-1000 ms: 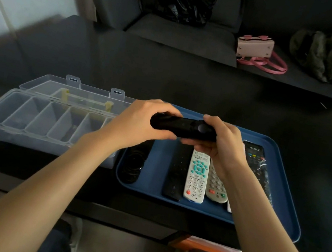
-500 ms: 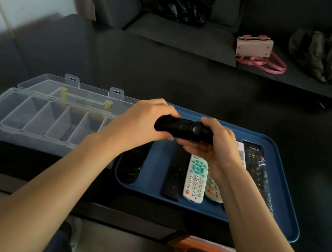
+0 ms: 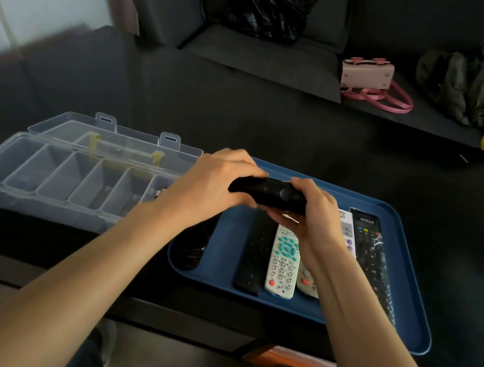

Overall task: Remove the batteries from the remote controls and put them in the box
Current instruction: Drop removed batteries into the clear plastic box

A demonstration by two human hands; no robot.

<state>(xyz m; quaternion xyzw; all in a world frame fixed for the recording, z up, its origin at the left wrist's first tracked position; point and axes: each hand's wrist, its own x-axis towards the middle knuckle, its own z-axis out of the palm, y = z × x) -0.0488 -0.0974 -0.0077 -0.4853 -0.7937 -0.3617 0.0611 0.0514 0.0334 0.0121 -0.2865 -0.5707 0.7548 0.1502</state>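
I hold a black remote (image 3: pixel 268 192) crosswise above the blue tray (image 3: pixel 405 315). My left hand (image 3: pixel 211 184) grips its left end and my right hand (image 3: pixel 312 218) grips its right end from below. On the tray lie several more remotes: a slim black one (image 3: pixel 254 250), a white one with teal buttons (image 3: pixel 283 262), a beige one (image 3: pixel 307 283) partly under my right wrist, and a black one in plastic wrap (image 3: pixel 372 261). The clear compartment box (image 3: pixel 50 178) stands open to the left of the tray, its lid (image 3: pixel 119 139) folded back.
A round black object (image 3: pixel 191 245) lies at the tray's left end under my left forearm. The dark table (image 3: pixel 245 119) stretches behind. A sofa beyond holds a black bag (image 3: pixel 266 3), a pink handbag (image 3: pixel 369 76) and dark clothing (image 3: pixel 478 82).
Both hands have shifted slightly on the black remote, and my fingers have closed further over its top. The remote stays above the tray.
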